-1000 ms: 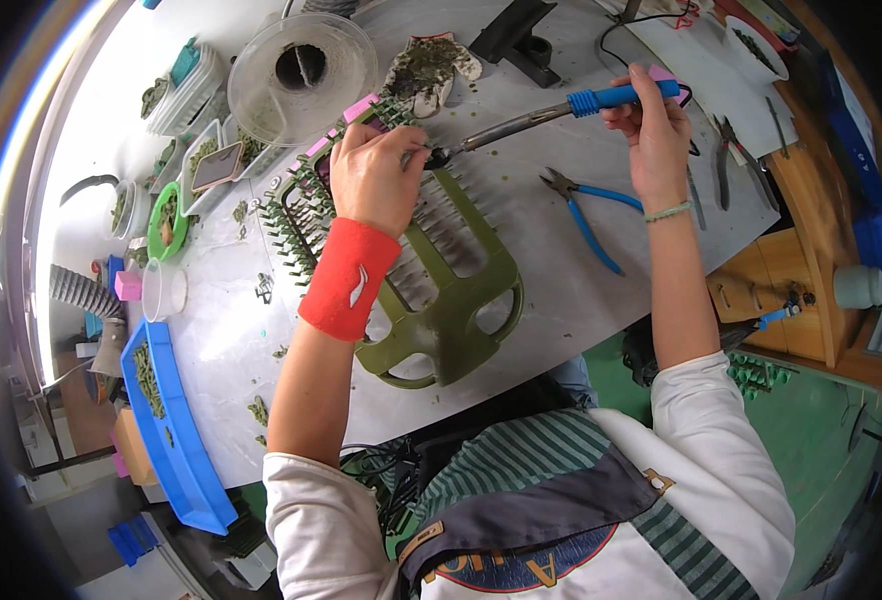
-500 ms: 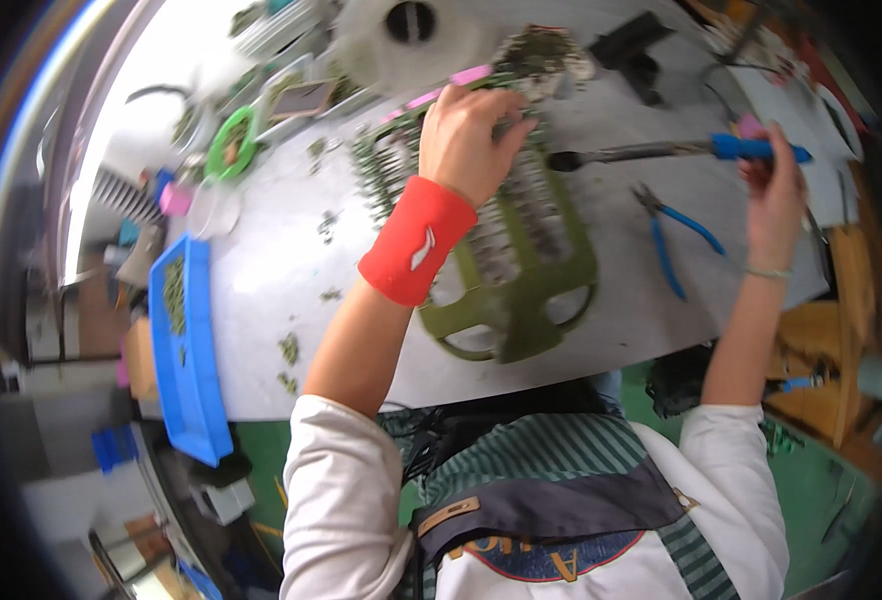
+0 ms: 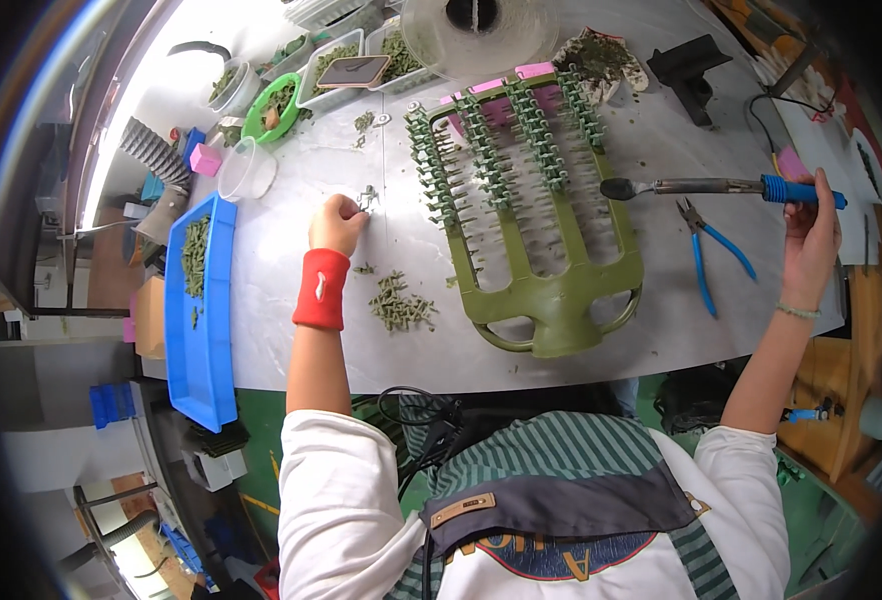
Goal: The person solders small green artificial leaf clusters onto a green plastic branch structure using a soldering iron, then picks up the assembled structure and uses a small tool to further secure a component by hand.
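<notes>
My left hand [image 3: 335, 226], with a red wristband, is on the table left of a green rack-like frame. Its fingertips are pinched on a small green part [image 3: 368, 196]. My right hand [image 3: 808, 240] grips the blue handle of a soldering-iron-like tool [image 3: 696, 186]. The tool's metal shaft points left, its dark rounded tip beside the frame's right edge. The olive-green frame [image 3: 536, 283] lies flat, its long bars lined with rows of small green parts [image 3: 486, 150], denser toward the far end. A pile of small green pieces [image 3: 401, 303] sits between my left hand and the frame.
Blue-handled cutting pliers [image 3: 706, 262] lie below the tool. A long blue tray [image 3: 201, 350] borders the left side. Behind are a green-rimmed bowl [image 3: 273, 108], a phone [image 3: 354, 70] on plastic containers, a round clear vessel [image 3: 431, 40] and a black pistol-shaped object [image 3: 691, 75].
My left hand has moved from over the frame to the table at its left and pinches a small part there. My right hand still holds the tool. The view has shifted.
</notes>
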